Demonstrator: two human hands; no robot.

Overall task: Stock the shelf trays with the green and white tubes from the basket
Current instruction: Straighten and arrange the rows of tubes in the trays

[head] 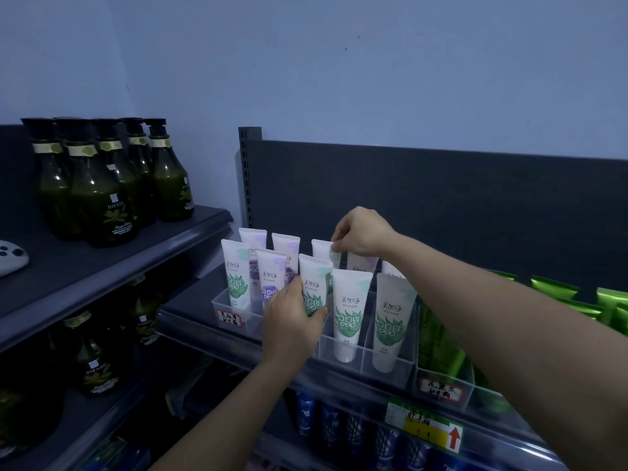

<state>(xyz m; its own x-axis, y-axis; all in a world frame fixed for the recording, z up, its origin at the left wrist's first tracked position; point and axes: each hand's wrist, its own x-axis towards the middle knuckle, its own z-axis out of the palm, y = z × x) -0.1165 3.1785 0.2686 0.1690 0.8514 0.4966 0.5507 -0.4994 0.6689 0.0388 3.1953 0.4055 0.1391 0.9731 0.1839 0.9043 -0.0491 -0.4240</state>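
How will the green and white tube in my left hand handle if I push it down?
Probably soft and squeezable: the green and white plastic tube in the left hand has a flat crimped top. Likely tippy alone, wide end up, so the clear plastic tray should steady it.

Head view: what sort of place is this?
Probably a shop's toiletries aisle: metal shelving with a price label on its edge, clear trays of green and white tubes with handwritten tags, and matching green bottles lined up.
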